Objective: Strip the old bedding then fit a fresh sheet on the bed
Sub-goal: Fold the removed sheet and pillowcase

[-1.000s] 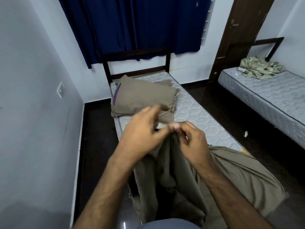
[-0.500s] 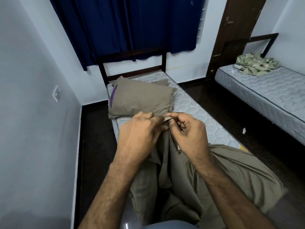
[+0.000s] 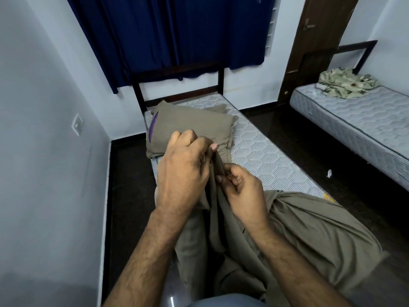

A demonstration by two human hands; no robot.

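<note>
Gripping a raised edge of the olive-brown sheet [image 3: 309,235], the left hand [image 3: 183,171] has its fingers curled over the cloth at the top of the bunch, so its grip is closed on the fabric. Just below and to the right, the right hand [image 3: 241,191] pinches the same edge between thumb and curled fingers, its grip likewise closed on the sheet. Both hands are close together, nearly touching, with the held edge running up between them. From the two grips the sheet hangs down in folds toward the person and spreads in a loose heap over the near end of the bed [image 3: 265,158], some of it trailing off the near edge.

Beyond the hands, the patterned bare mattress shows, and a pillow [image 3: 190,127] in a matching brown case lies at the head end, against the dark headboard [image 3: 177,72]. Behind that hang dark blue curtains [image 3: 177,32] on a pale wall. A light switch [image 3: 78,124] sits on the left wall. Across a strip of dark floor [image 3: 294,142] to the right stands a second bed [image 3: 358,120] with a bare mattress and a crumpled patterned cloth [image 3: 345,85] on it, beside a brown door [image 3: 318,41].
</note>
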